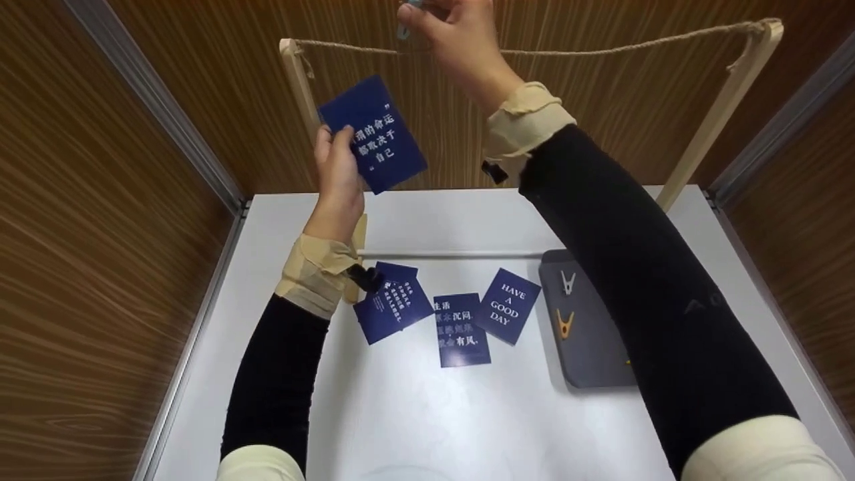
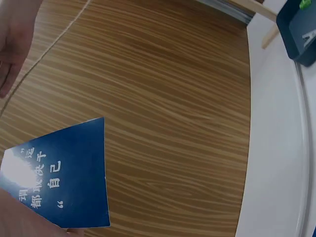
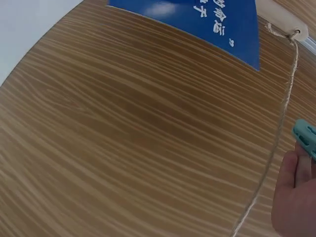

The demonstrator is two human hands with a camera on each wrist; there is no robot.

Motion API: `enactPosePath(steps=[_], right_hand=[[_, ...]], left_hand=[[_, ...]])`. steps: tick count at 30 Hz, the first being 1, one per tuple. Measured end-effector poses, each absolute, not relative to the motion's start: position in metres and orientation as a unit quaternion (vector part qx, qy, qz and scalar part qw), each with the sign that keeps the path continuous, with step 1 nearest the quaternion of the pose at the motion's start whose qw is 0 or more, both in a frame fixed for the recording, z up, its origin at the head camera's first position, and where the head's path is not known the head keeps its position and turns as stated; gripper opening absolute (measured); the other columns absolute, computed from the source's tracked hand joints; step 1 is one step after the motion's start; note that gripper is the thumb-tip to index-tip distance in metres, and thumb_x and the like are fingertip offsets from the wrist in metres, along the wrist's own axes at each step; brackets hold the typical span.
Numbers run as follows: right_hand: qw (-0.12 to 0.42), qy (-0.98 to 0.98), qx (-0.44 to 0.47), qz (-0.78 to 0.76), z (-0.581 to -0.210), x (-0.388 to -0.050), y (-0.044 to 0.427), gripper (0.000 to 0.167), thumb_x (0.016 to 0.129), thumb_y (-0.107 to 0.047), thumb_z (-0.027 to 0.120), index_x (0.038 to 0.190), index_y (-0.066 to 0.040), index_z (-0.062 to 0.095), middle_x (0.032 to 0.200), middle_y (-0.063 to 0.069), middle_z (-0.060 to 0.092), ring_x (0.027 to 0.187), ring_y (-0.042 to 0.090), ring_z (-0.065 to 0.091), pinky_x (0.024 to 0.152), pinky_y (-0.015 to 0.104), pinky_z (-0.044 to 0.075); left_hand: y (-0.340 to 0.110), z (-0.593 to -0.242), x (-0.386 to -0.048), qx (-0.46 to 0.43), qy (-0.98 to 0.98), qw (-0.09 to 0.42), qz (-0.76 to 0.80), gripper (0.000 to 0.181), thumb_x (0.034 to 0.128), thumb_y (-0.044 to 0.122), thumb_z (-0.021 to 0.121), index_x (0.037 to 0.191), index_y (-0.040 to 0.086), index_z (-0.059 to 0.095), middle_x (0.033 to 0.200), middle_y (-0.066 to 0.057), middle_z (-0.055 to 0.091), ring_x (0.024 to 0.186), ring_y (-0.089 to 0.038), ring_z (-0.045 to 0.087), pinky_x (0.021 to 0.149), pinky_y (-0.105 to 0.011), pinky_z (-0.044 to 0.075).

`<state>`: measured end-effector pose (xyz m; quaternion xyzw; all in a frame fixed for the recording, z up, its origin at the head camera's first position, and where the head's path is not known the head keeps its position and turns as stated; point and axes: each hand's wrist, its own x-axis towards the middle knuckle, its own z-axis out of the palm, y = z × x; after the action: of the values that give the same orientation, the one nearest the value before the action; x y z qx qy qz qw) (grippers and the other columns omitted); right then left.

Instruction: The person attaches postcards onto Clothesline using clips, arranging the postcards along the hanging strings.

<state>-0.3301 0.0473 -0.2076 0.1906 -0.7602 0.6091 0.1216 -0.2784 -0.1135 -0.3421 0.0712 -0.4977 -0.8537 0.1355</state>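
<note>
My left grip [image 1: 339,167] holds navy quotation card [image 1: 384,143] below twine [image 1: 574,53], apart from it; my right grip [image 1: 465,37] pinches teal clothespin [image 3: 303,134] near twine. Likely hanging step; next calls for card edge meeting twine.

Cards [image 1: 463,341] on the table [image 1: 414,414], left of the tray [image 1: 598,367] (clips [image 1: 566,327] in it), the rope [image 1: 601,51] behind.

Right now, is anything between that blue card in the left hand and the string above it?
Nothing visible blocks the blue printed card in the left hand: all three views show a clear gap to the twine string. The right hand, pinching a teal clothespin, is near the string, not in that gap.
</note>
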Motion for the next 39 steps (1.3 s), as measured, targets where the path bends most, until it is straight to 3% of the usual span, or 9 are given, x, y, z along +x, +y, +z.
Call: enactPosePath(steps=[7,12,19,29,39], right_hand=[[0.145,-0.752,0.204,0.61,-0.209,-0.335,0.028,0.011,0.093,-0.01,0.068,0.103,-0.004,0.067,0.091,0.002,0.068,0.084,0.009,0.06,0.081,0.022,0.047],[0.158,-0.763,0.198,0.595,-0.209,-0.336,0.017,0.017,0.094,-0.012,0.069,0.108,-0.003,0.066,0.098,0.006,0.07,0.087,0.009,0.061,0.082,0.021,0.049],[0.108,-0.719,0.202,0.656,-0.213,-0.337,0.008,0.018,0.094,-0.004,0.066,0.112,0.001,0.066,0.109,0.011,0.074,0.097,0.016,0.067,0.085,0.023,0.051],[0.104,-0.652,0.185,0.728,-0.213,-0.335,0.003,0.007,0.089,0.001,0.071,0.094,-0.002,0.066,0.09,0.01,0.074,0.084,0.015,0.065,0.083,0.024,0.051],[0.096,-0.69,0.24,0.676,-0.219,-0.323,0.007,0.02,0.091,0.005,0.066,0.111,0.0,0.063,0.105,0.017,0.071,0.1,0.021,0.069,0.09,0.027,0.054]], left_hand=[[-0.105,-0.339,-0.282,0.063,-0.465,0.134,-0.873,0.014,0.1013,0.008,0.041,0.103,0.015,0.053,0.096,-0.005,0.06,0.083,-0.018,0.06,0.07,-0.032,0.05],[-0.109,-0.337,-0.282,0.082,-0.448,0.134,-0.88,0.014,0.1,0.01,0.041,0.101,0.015,0.054,0.096,-0.004,0.057,0.084,-0.017,0.057,0.072,-0.031,0.047],[-0.113,-0.332,-0.284,0.095,-0.44,0.158,-0.879,0.015,0.0987,0.01,0.042,0.1,0.015,0.056,0.095,-0.003,0.056,0.084,-0.015,0.055,0.073,-0.028,0.047],[-0.115,-0.328,-0.282,0.105,-0.441,0.177,-0.874,0.014,0.0984,0.009,0.042,0.095,0.015,0.054,0.092,-0.003,0.055,0.081,-0.015,0.054,0.07,-0.027,0.046],[-0.112,-0.326,-0.282,0.096,-0.436,0.164,-0.88,0.015,0.0978,0.009,0.041,0.094,0.014,0.054,0.09,-0.003,0.056,0.08,-0.016,0.055,0.07,-0.029,0.046]])
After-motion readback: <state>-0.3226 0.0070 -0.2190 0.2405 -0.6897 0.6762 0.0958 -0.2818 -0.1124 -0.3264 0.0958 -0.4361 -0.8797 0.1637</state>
